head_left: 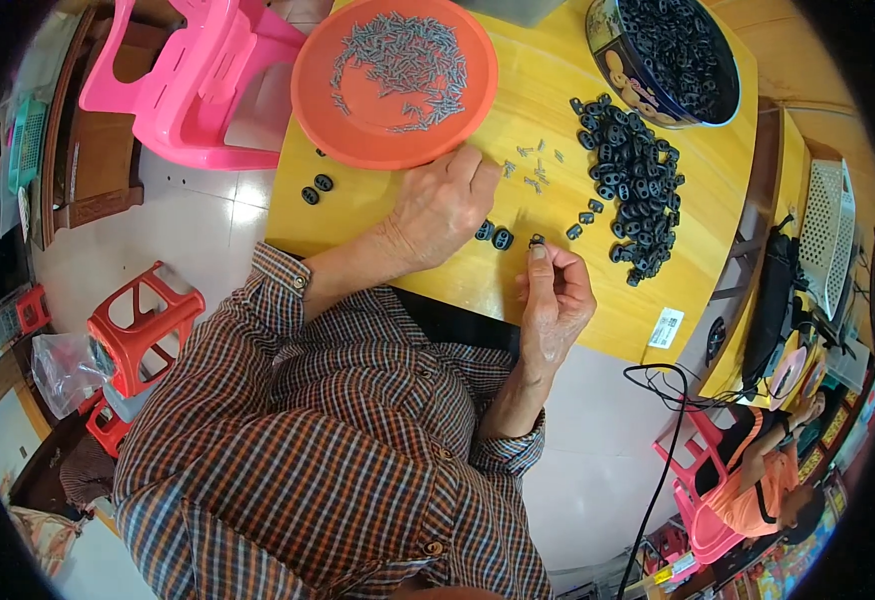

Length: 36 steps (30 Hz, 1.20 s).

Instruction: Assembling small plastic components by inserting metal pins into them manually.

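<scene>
My right hand pinches a small black cord lock piece between thumb and fingers, just over the table. Curled with its fingers pressed together, my left hand is at the near edge of an orange-red plate heaped with small grey metal springs; what its fingertips hold, if anything, is hidden. Several loose springs lie just right of it. Between my hands sit two black two-hole cord locks. A pair of similar cord locks rests left of my left wrist.
A big pile of black cord lock pieces covers the table's right part. Behind it stands a round tin full of small black parts. A pink chair is at the left, a red stool below it. Another person sits far right.
</scene>
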{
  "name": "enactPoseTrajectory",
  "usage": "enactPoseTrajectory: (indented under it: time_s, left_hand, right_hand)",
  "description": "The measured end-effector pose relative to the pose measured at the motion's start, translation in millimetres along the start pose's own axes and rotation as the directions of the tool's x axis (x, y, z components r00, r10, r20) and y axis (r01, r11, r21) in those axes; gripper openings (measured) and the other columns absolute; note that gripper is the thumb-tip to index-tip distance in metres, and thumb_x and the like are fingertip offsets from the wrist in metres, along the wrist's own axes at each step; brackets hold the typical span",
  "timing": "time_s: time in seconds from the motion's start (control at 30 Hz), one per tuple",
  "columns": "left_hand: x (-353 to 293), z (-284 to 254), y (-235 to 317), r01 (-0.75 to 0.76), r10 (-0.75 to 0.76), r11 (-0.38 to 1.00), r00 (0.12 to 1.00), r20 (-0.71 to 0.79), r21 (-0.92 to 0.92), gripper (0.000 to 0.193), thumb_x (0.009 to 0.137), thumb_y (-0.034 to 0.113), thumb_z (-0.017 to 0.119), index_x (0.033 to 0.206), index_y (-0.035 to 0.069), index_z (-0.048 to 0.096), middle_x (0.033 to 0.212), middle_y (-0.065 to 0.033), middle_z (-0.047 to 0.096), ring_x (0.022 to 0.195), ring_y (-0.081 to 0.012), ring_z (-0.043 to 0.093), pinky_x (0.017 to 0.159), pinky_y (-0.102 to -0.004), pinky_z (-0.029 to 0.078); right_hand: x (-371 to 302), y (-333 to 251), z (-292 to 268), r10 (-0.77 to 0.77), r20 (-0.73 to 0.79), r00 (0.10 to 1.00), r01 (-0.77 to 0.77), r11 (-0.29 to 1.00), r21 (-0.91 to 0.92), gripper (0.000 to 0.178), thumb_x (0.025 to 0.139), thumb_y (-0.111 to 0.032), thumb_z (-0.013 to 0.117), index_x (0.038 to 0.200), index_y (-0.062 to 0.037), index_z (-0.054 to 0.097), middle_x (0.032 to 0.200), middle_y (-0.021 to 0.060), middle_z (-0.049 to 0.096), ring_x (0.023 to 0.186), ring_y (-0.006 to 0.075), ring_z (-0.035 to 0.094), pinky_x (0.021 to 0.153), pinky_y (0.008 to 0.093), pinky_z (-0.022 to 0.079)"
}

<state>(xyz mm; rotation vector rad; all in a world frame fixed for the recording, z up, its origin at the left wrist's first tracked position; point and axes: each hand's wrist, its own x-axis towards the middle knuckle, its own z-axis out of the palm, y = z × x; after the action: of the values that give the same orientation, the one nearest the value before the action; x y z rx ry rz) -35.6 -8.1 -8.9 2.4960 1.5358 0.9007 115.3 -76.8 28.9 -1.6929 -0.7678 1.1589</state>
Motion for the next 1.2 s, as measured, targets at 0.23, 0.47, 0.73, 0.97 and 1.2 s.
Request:
enactPoseTrajectory:
  time_s: [0.23, 0.47, 0.73, 0.97, 1.2]
  left_hand:
    - [0, -5, 1, 0.1, -0.123, 0.896, 0.992, -0.025, -0.432, 0.013, 0.074, -0.004, 0.06, 0.085, 0.003, 0.059, 0.068, -0.0058, 0.052, 0.055, -0.0165, 0.053, 0.051, -0.0286, 0.045]
    - [1, -20, 15, 0.535, -0.185, 0.378, 0.843, 0.505, -0.755, 0.009, 0.084, -0.001, 0.055, 0.091, 0.0, 0.061, 0.072, 0.004, 0.054, 0.064, -0.0006, 0.047, 0.054, -0.0208, 0.041]
    - [4, -15, 21, 0.604, -0.13, 0.09, 0.795, 0.592, -0.792, 0.01, 0.082, -0.002, 0.054, 0.089, -0.004, 0.06, 0.077, -0.0042, 0.061, 0.072, -0.0066, 0.055, 0.065, -0.0228, 0.047]
    - [-2, -8, 24, 0.58, -0.041, -0.074, 0.811, 0.584, -0.811, 0.011, 0.087, 0.003, 0.058, 0.098, -0.001, 0.059, 0.084, 0.0014, 0.058, 0.074, -0.0029, 0.052, 0.064, -0.0192, 0.044]
    - [2, -13, 24, 0.594, -0.079, 0.011, 0.803, 0.591, -0.805, 0.009, 0.087, 0.004, 0.058, 0.094, -0.001, 0.061, 0.079, 0.0003, 0.06, 0.069, -0.0034, 0.054, 0.06, -0.0193, 0.045]
  right_hand:
    - [-1, -2, 5, -0.026, -0.043, 0.999, 0.03, 0.994, 0.101, 0.01, 0.087, -0.012, 0.062, 0.087, -0.002, 0.06, 0.067, -0.0033, 0.054, 0.054, 0.0016, 0.046, 0.048, 0.0157, 0.037]
    - [5, 2, 14, -0.102, -0.082, 0.991, 0.12, 0.958, 0.26, 0.009, 0.087, -0.009, 0.063, 0.093, -0.002, 0.061, 0.074, -0.0015, 0.059, 0.057, 0.0032, 0.049, 0.051, 0.0162, 0.041]
    - [5, 7, 13, -0.151, -0.013, 0.989, 0.145, 0.922, 0.359, 0.009, 0.088, -0.008, 0.061, 0.094, -0.0021, 0.06, 0.078, -0.0008, 0.059, 0.059, 0.0033, 0.05, 0.052, 0.0159, 0.041]
    - [5, 6, 13, -0.176, -0.048, 0.983, 0.182, 0.921, 0.346, 0.006, 0.091, -0.01, 0.058, 0.091, -0.0037, 0.057, 0.074, -0.0028, 0.055, 0.058, 0.0024, 0.046, 0.051, 0.0159, 0.039]
    - [2, 3, 14, -0.127, -0.049, 0.991, 0.136, 0.912, 0.386, 0.005, 0.09, -0.009, 0.058, 0.09, -0.0041, 0.057, 0.074, -0.0016, 0.056, 0.058, 0.0024, 0.046, 0.05, 0.0156, 0.038]
